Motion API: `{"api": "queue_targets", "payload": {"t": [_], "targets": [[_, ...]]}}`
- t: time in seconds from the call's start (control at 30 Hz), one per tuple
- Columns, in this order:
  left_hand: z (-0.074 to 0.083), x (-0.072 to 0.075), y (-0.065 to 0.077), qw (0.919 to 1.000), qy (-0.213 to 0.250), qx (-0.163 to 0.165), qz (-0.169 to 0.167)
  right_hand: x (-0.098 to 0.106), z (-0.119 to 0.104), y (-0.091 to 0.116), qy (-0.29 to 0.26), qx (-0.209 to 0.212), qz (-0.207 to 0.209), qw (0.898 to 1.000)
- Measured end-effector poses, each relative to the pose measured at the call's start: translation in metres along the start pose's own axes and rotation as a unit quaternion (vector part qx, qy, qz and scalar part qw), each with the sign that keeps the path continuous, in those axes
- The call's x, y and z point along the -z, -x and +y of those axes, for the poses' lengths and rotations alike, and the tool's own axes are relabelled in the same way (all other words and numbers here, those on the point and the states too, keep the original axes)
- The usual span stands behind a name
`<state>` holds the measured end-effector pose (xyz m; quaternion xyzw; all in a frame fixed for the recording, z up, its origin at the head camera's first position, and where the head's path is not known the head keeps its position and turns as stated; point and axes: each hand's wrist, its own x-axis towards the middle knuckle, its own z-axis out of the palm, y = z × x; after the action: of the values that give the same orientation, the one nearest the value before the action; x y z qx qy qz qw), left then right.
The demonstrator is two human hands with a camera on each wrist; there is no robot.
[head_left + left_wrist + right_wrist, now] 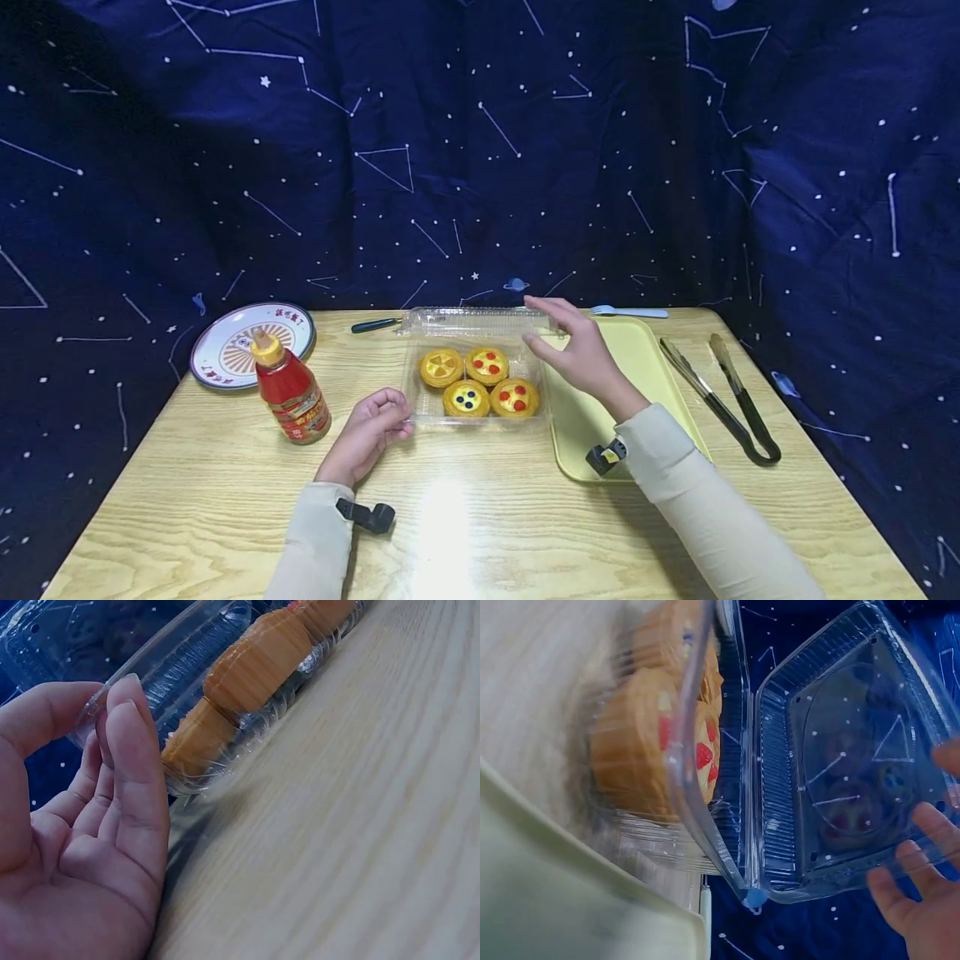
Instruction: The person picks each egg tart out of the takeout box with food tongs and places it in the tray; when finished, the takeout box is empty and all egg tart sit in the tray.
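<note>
A clear plastic clamshell box [427, 410] stands on the table, its hinged lid [847, 772] raised at the far side. Inside sit several egg tarts [467, 398], topped with red, blue or orange-yellow pieces. My left hand [371, 433] pinches the box's rim at the near left corner, thumb and fingertips on the clear plastic [97, 701]. By the lid's right end is my right hand [588, 358], its fingers stretched out and thumb spread apart. Fingertips overlap the lid's edge in the right wrist view. Part of that hand lies outside the right wrist view.
A pale yellow tray [678, 400] lies right of the box, with black-handled tongs [738, 417] beyond it. Behind the tray is a light blue fork [630, 312]. On the left stand a red sauce bottle [296, 400] and a patterned plate [217, 346]. A dark handle [371, 326] lies behind.
</note>
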<state>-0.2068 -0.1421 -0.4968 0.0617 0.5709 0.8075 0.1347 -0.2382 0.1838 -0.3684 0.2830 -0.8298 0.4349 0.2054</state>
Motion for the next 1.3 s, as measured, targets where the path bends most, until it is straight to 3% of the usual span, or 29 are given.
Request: {"api": "queue_targets", "payload": {"t": [0.1, 0.27, 0.67, 0.8, 1.07, 1.3], "targets": [[0.0, 0.0, -0.001, 1.0, -0.001, -0.007, -0.002, 0.002, -0.008, -0.01, -0.036, -0.006, 0.041, 0.999], [-0.001, 0.0, -0.001, 0.9999, -0.006, -0.014, -0.005, -0.003, 0.002, -0.022, -0.083, -0.026, 0.085, 0.993], [-0.001, 0.002, -0.004, 0.9997, 0.01, -0.021, -0.011, -0.008, 0.028, -0.038, -0.138, -0.087, 0.134, 0.978], [-0.004, 0.003, -0.004, 0.9997, 0.013, -0.02, -0.009, -0.011, 0.038, -0.038, -0.18, -0.116, 0.116, 0.97], [-0.008, 0.004, -0.003, 0.9997, 0.015, -0.017, -0.005, -0.017, 0.071, -0.035, -0.201, -0.166, 0.012, 0.965], [-0.006, 0.005, -0.004, 0.9997, 0.008, -0.024, -0.006, -0.027, 0.098, -0.033, -0.199, -0.219, -0.007, 0.955]]}}
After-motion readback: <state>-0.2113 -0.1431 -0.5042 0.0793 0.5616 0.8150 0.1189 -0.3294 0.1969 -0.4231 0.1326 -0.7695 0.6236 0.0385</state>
